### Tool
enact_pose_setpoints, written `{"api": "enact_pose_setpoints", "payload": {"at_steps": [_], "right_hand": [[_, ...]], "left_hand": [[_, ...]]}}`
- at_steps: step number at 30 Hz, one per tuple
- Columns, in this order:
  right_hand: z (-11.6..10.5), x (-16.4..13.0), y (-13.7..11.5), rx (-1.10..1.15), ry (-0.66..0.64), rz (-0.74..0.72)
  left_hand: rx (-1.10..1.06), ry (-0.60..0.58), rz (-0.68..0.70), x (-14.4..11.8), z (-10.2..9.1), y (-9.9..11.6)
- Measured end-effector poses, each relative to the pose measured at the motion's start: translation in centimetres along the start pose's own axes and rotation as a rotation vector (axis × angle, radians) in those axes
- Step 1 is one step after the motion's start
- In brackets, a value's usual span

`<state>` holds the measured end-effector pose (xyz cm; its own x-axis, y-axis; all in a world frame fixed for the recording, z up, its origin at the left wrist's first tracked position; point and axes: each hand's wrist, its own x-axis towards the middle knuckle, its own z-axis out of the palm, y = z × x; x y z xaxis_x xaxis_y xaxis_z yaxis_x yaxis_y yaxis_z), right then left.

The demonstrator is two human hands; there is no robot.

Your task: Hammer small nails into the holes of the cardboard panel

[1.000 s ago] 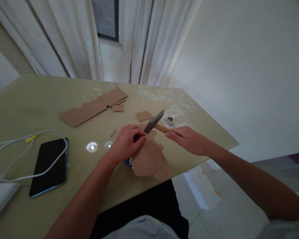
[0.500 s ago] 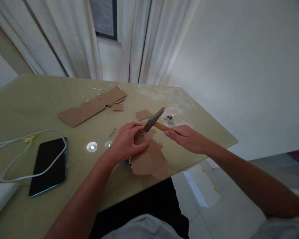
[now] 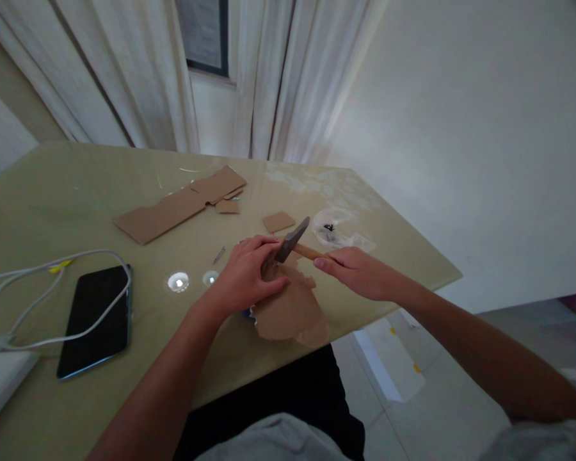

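Note:
My right hand (image 3: 352,272) is wrapped round the wooden handle of a hammer (image 3: 292,241). The dark metal hammer head slants over the gap between my left thumb and fingers, its lower end close to or touching a rough brown piece (image 3: 270,266). My left hand (image 3: 247,275) curls around that piece, which is mostly hidden, so its kind cannot be made out. Under it lies a torn sheet of cardboard (image 3: 290,314) near the table's front edge. A bit of something blue (image 3: 246,313) peeks out beneath my left wrist.
A clear plastic bag (image 3: 340,230) with small black bits lies beyond my right hand. Farther back are a small cardboard square (image 3: 278,222) and long cardboard strips (image 3: 173,211). A small metal piece (image 3: 219,255), a phone (image 3: 96,320) and a white cable (image 3: 52,253) lie leftward.
The hammer head has come down slightly toward the brown piece, with my right hand lowered a little. My left hand keeps its hold.

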<state>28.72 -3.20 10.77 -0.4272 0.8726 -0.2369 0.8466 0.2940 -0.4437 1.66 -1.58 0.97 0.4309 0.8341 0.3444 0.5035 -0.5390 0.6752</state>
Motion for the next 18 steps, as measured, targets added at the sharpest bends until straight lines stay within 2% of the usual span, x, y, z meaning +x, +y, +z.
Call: {"api": "enact_pose_setpoints", "payload": {"at_steps": [2,4,7,10,13,14,16,18], "right_hand": [[0.2,0.1,0.0,-0.025,-0.033,0.012],[0.3,0.2,0.2,-0.024,-0.009,0.008],[0.6,0.0,0.9,0.097,0.153,-0.018],[1.4,-0.7,1.1,0.455,0.437,-0.006],[1.3,-1.7,-0.2,0.93,0.661,-0.072],[1.0,-2.4,-0.9,1.066,0.687,-0.146],[0.5,-4.5,-2.0,1.285,0.625,-0.29],[1.5,-8.8,-1.8,1.471,0.552,-0.489]], "left_hand": [[-0.005,0.0,0.01,0.0,0.0,0.0],[-0.004,0.002,0.015,0.0,0.1,-0.1],[0.007,0.01,0.011,0.0,0.3,-0.1],[-0.024,0.059,0.028,0.0,0.3,-0.2],[-0.116,0.212,0.079,-0.2,-0.5,0.3],[-0.147,0.276,0.106,-0.4,-1.1,0.8],[-0.18,0.386,0.177,-0.9,-2.3,2.4],[-0.162,0.388,0.266,-2.0,-3.1,4.9]]}}
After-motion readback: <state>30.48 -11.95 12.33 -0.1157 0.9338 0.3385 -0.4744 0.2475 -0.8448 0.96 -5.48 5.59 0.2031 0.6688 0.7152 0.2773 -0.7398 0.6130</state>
